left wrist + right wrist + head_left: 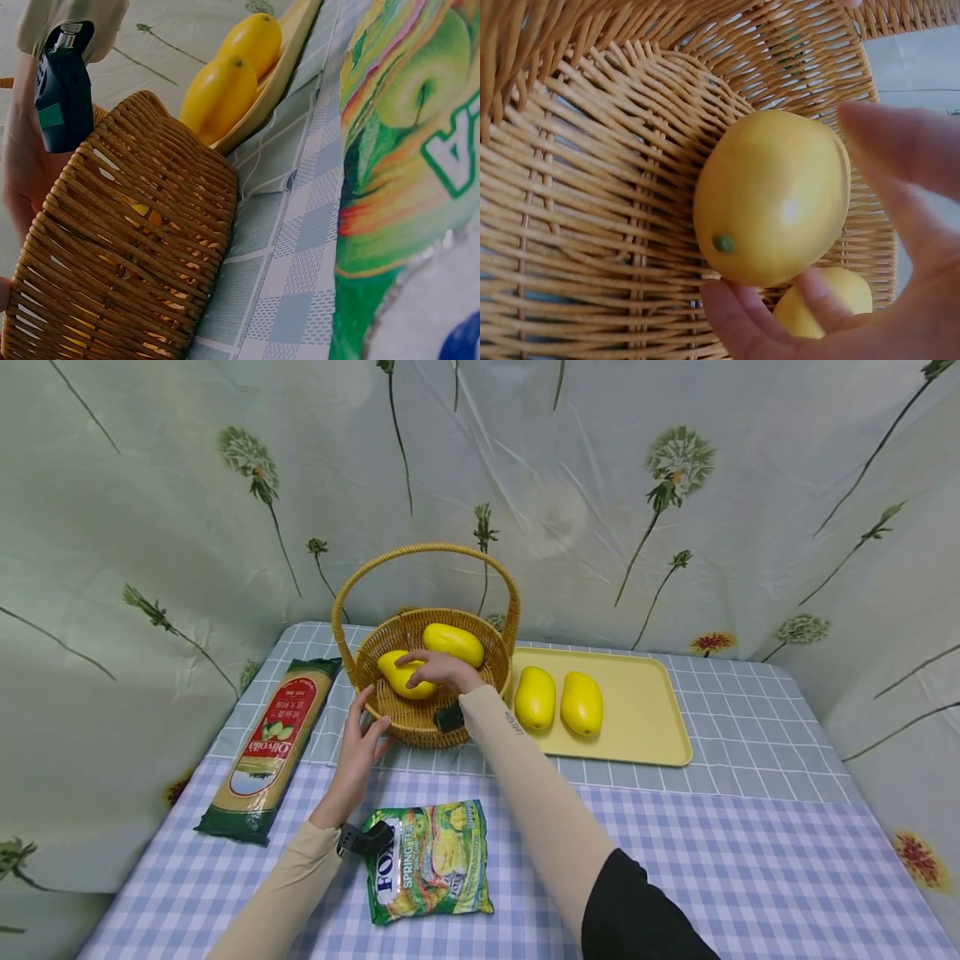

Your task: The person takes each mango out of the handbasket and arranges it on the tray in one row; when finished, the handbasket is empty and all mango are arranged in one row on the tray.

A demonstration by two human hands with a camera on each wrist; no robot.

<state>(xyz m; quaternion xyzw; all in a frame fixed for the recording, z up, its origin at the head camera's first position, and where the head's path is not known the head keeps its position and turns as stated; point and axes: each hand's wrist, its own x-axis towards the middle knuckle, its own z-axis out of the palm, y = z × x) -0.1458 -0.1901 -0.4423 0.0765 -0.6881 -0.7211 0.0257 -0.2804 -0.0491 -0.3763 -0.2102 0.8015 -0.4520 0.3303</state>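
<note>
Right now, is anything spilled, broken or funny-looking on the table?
No, nothing stands out. Two glossy yellow oval fruits sit inside the round brown wicker basket, two more lie on the flat yellow rectangular tray, and the green plastic bag shows no tear.

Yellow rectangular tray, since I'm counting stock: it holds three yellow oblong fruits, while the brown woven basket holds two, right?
Not three: the head view shows the yellow rectangular tray holding two yellow oblong fruits, while the brown woven basket holds two.

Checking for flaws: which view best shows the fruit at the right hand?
Right wrist: the fruit is close, green nub visible. Head: the right hand partly hides it. Left wrist: only yellow patches through the basket, possibly it.
</note>
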